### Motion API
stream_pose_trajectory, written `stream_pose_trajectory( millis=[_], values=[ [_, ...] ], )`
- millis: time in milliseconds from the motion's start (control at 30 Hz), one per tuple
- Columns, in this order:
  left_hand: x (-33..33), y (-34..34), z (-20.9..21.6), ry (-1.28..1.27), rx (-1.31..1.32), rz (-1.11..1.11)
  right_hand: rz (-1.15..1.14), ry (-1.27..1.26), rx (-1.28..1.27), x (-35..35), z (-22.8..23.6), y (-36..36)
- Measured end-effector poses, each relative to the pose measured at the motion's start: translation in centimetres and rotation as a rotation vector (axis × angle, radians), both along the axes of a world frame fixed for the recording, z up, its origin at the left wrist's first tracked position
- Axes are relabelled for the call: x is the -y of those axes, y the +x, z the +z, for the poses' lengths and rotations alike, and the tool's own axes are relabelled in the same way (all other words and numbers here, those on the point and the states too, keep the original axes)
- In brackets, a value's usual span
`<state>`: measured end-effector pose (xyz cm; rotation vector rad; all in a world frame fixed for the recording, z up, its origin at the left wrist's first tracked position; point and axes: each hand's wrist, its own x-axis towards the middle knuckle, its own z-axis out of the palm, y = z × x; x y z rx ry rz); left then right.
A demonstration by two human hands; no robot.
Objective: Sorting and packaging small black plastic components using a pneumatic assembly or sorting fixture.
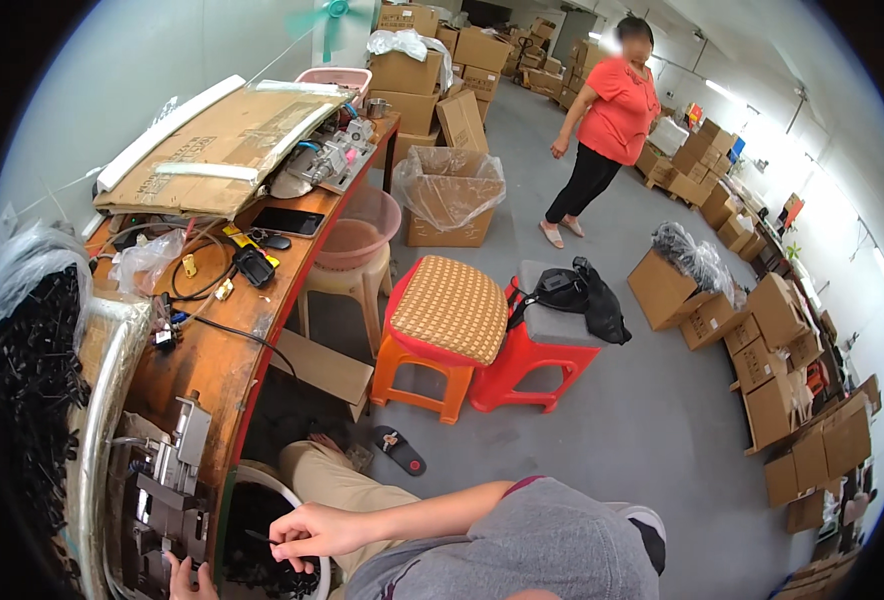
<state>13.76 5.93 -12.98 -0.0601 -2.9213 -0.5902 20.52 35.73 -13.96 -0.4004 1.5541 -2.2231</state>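
Observation:
My right hand is closed, fingertips pinching a thin dark piece too small to name. It is held above a white bucket with many small black parts in it. At the lower left, my left hand is partly cut off by the picture's edge. Its visible fingers are apart, with the tips against the lower end of a metal clamping fixture. This fixture, with a silver slide and dark blocks, is at the near end of the wooden workbench.
A large heap of black parts lies left of the fixture. Cables and a black phone lie farther along the bench. Orange and red stools stand to the right, near a slipper. Another person stands among cartons.

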Motion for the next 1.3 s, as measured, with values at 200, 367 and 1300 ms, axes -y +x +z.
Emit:
stream_pose_trajectory(
  millis=[200,367,1300],
  values=[
    [0.0,0.0,-0.9,0.097,0.036,0.043,-0.012,0.041,-0.004,0.0,-0.1,-0.1],
    [-0.1,0.3,-0.3,0.088,0.057,0.059,-0.014,0.05,-0.02,0.4,-0.1,-0.1],
    [-0.6,1.3,-0.7,0.12,-0.006,0.019,-0.036,0.051,-0.03,1.7,-1.2,-0.7]
  ],
)
